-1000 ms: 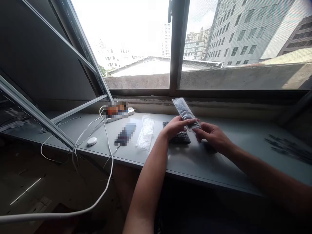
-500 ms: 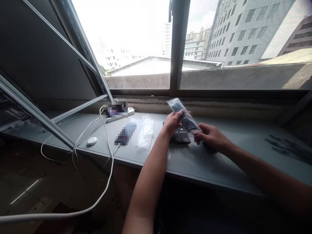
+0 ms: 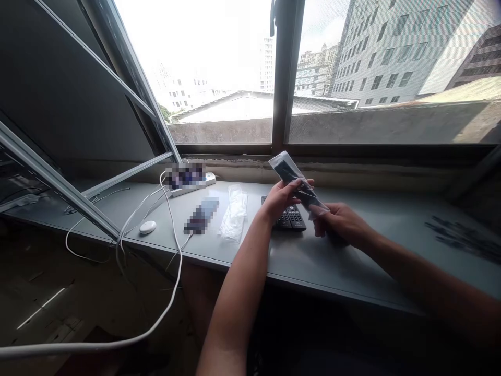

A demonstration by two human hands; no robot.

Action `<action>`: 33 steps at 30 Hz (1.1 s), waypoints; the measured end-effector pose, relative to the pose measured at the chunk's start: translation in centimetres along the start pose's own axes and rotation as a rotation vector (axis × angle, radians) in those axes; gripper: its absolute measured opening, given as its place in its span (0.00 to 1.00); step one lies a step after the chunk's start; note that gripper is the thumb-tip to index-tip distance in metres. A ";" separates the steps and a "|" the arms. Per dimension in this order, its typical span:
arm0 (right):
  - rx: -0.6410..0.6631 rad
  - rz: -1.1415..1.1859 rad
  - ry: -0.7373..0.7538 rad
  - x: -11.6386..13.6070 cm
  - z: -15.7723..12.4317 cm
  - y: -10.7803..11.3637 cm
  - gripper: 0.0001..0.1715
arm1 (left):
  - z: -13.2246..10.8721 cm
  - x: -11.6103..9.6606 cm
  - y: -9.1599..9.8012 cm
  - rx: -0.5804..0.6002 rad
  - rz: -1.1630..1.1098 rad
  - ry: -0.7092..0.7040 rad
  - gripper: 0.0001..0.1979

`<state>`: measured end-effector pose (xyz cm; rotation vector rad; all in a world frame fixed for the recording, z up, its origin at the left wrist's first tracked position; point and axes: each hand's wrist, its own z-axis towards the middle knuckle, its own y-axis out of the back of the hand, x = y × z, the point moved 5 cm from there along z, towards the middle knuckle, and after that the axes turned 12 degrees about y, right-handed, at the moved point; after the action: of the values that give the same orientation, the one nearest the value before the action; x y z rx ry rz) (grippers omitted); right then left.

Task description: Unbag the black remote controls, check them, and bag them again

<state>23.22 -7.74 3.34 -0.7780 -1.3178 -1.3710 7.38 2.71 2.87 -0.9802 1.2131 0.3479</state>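
Observation:
A dark remote control [image 3: 287, 169] in a clear plastic bag [image 3: 277, 158] is held tilted above the desk. My left hand [image 3: 282, 197] is closed around its middle, thumb across the top. At the bag's lower end, my right hand [image 3: 335, 219] pinches the plastic between thumb and fingers. Beneath them, black remote controls [image 3: 290, 220] lie side by side on the desk, partly covered by my left hand and the bag. Some clear plastic bags [image 3: 234, 214] lie flat to the left of my forearm.
The grey desk [image 3: 376, 261] runs below a window. A blurred phone [image 3: 201, 215] with a cable, a round white case [image 3: 147, 227] and a power strip [image 3: 188, 190] are on the left. A white cable [image 3: 178, 271] hangs over the edge. Dark thin items [image 3: 462, 237] lie far right.
The bagged remote has turned over: its buttons showed before, and a plain dark side shows now. Its upper end is slightly higher, and my right hand has shifted a little right.

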 end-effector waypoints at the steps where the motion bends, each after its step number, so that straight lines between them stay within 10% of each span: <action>1: -0.010 0.017 -0.001 -0.1 0.0 0.1 0.42 | -0.1 0.0 -0.1 -0.001 -0.012 0.003 0.21; 13: -0.127 0.038 0.058 -0.4 0.1 1.0 0.37 | 0.5 -0.3 1.4 -0.244 -0.179 0.002 0.15; 25: -0.131 -0.004 0.050 -0.3 0.0 1.2 0.34 | 0.5 0.5 0.3 -0.086 -0.107 0.062 0.14; 33: -0.203 0.035 0.081 -0.7 0.3 1.6 0.28 | 1.1 0.4 2.4 -0.410 -0.265 0.051 0.12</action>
<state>24.87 -7.09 3.22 -0.8684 -1.1093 -1.5085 6.52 4.86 1.43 -1.4951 1.0601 0.3695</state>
